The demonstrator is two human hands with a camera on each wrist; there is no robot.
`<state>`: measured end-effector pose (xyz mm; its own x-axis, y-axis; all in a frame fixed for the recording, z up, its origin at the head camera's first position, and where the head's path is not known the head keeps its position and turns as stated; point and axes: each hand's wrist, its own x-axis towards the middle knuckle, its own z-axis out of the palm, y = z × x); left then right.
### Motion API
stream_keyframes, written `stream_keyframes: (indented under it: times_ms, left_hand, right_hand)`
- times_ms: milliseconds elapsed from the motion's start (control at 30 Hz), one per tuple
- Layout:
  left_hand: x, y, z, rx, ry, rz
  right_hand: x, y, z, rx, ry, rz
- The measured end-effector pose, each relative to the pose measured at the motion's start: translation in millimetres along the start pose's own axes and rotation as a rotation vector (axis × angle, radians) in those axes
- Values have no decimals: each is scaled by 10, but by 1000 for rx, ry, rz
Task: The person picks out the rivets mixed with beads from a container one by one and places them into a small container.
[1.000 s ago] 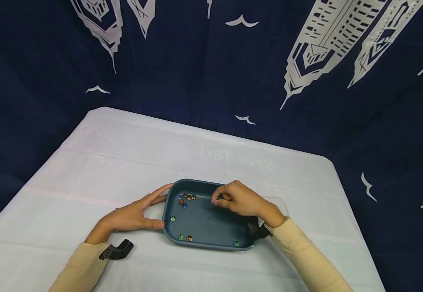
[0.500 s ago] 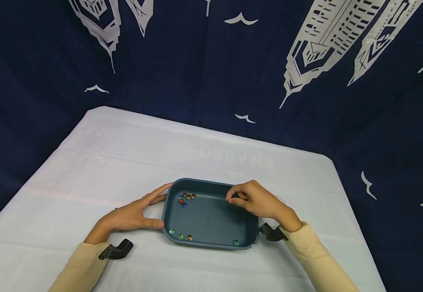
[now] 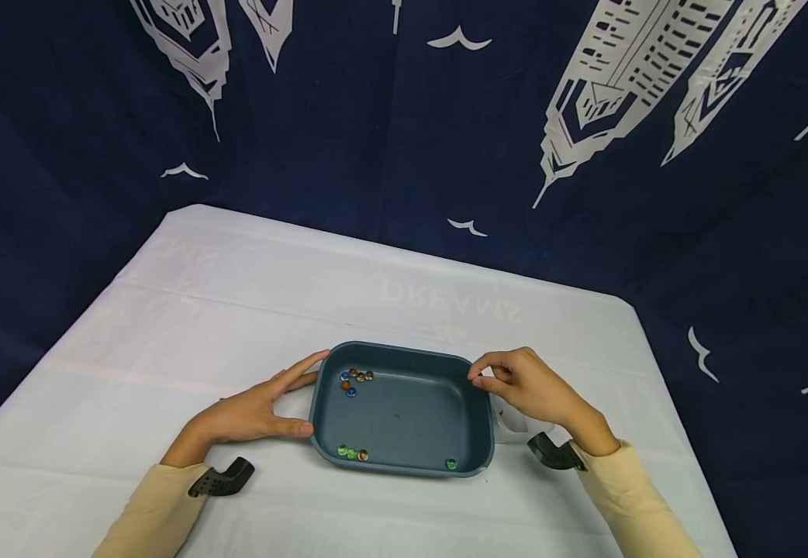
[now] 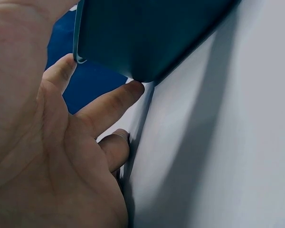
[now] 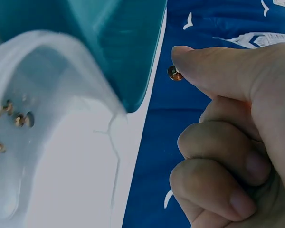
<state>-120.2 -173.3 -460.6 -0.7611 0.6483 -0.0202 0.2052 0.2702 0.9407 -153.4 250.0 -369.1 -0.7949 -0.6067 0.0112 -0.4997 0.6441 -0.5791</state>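
A blue-grey tray [image 3: 404, 411] lies on the white table, with several glass marbles [image 3: 351, 392] grouped at its far left. Three more marbles [image 3: 352, 454] sit by the near left wall, and a green marble [image 3: 451, 464] is near the front right corner. My left hand [image 3: 250, 409] is spread against the tray's left end, thumb and fingertips touching it. Over the right rim, my right hand [image 3: 533, 387] pinches an amber marble [image 5: 175, 73] between thumb and index finger, the other fingers curled. Below it stands a clear plastic container [image 5: 61, 61] holding a few amber marbles [image 5: 21, 119].
The clear container is right beside the tray's right end, partly hidden by my right hand in the head view. White cloth [image 3: 257, 310] covers the table. A dark blue curtain [image 3: 348, 139] with white building prints hangs behind it.
My right hand has moved right with the marble, from above the tray to its right rim. A green marble has rolled toward me to join two others by the near wall. My left hand stays put.
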Motion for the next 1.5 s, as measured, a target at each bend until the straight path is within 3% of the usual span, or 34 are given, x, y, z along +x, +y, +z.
stream_keyframes:
  times_ms: [367,633,1167,1333,1500]
  left_hand:
    - [-1,10,5,-9,2,-11]
    - [-6,21,2,7,-1,-13]
    - [5,18,4,18,9,-26]
    - [14,25,3,21,3,-30]
    - [-14,90,-29,80,24,-39]
  right_hand:
    - [-247,125,-72,-27,52,78]
    - [-408,226,-78,-35,86,80]
    - [-527,285,-95,-29,89,115]
    - [-553,298,-103,-37,143,115]
    - [-566,301,-119,-62,229,78]
